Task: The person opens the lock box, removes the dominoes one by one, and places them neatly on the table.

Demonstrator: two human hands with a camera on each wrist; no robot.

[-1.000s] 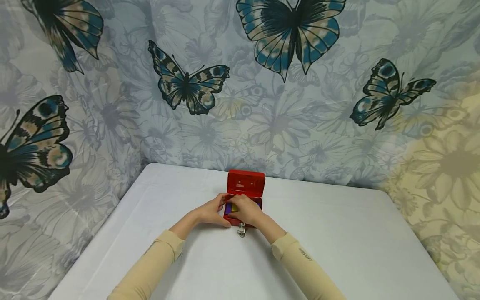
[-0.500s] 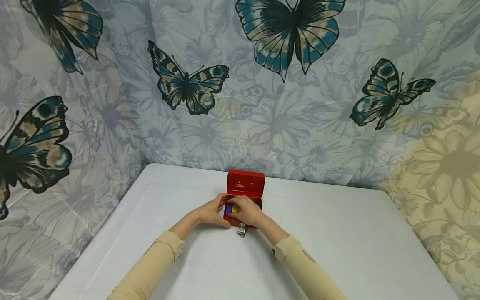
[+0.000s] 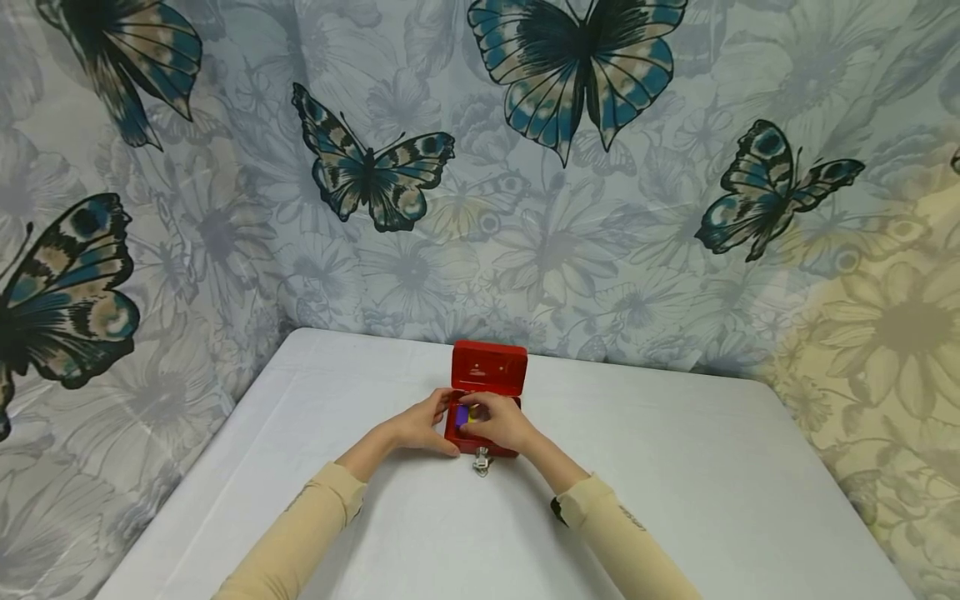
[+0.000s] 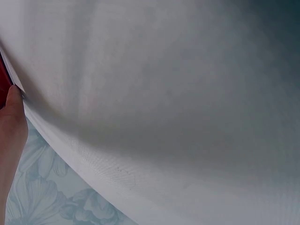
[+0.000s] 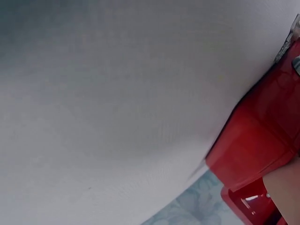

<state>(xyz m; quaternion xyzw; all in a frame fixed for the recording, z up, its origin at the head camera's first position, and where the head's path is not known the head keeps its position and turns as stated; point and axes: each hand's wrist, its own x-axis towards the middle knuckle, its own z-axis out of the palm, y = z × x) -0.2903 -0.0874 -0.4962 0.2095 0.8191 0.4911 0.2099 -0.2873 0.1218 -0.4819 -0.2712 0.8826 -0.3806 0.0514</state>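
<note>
A small red metal cash box [image 3: 480,448] stands on the white table with its lid [image 3: 489,367] raised. My left hand [image 3: 412,423] holds the box at its left side, thumb by the front corner and fingers by the back one. Over the opening my right hand [image 3: 501,421] reaches in with curled fingers. A yellow piece [image 3: 473,412] shows between its thumb and fingers, mostly hidden. Beside it in the box lies a purple piece [image 3: 461,415]. Keys [image 3: 482,461] hang at the front lock. The right wrist view shows the red side wall [image 5: 253,145].
The white tabletop [image 3: 675,483] spreads around the box on all sides. Behind it hangs a backdrop [image 3: 555,250] printed with butterflies and flowers. The raised lid stands at the box's back.
My right hand has shifted slightly right and up from the box, and less yellow shows under it. The left hand keeps its place at the box.
</note>
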